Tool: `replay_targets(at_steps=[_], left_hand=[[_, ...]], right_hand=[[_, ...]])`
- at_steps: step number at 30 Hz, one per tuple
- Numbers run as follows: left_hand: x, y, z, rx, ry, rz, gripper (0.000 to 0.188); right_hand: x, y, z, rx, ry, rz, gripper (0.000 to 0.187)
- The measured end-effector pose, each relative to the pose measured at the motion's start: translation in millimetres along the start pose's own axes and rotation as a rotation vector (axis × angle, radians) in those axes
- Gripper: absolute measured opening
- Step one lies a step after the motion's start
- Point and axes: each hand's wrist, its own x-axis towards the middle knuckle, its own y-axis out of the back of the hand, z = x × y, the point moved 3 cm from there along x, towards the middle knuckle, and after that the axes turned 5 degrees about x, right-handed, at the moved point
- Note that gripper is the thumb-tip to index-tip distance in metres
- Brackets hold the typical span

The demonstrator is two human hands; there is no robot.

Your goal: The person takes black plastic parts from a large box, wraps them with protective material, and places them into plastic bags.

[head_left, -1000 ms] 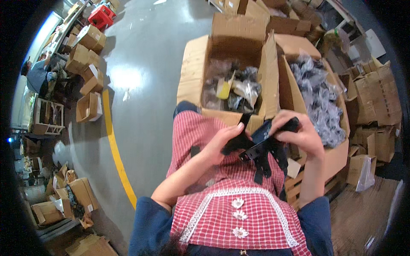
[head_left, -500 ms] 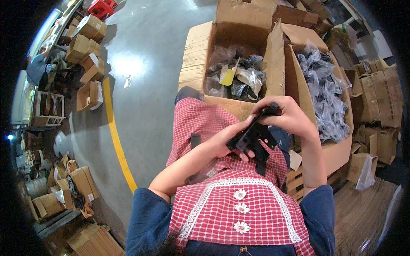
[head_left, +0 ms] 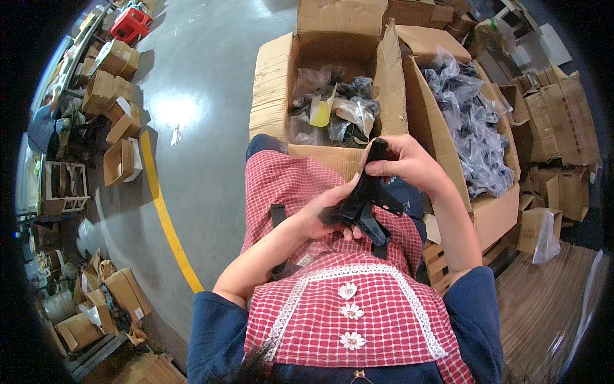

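Observation:
Above my lap I hold a black part with a long bar and several shorter arms branching off it; its exact kind is not clear. My left hand grips it from below and the left, fingertips showing beneath it. The fingers of my right hand are closed around the upper end of the bar. A black strip-like piece lies on the red checked apron, partly hidden by my left forearm.
Just beyond my knees stands an open carton containing bagged dark parts and a yellow piece. To its right, another carton is full of clear-bagged parts. Flattened cardboard lies at the right; a yellow line crosses the floor.
The black part has been turned in my hands, its bar now standing more upright. My right hand has shifted its hold on the upper end. The whole view has moved slightly.

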Motion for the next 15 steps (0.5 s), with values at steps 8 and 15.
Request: replay_targets(at_steps=[8,15], left_hand=[[-0.4,4.7,-5.2,-0.279,0.077,-0.078,0.051],[-0.4,2.0,-0.7,-0.313,0.176,0.036,0.069]], right_hand=[[1.4,4.3,0.2,0.024,-0.033,-0.050,0.014],[-8.7,24.2,1.5,0.513,0.123,0.266,0.018]])
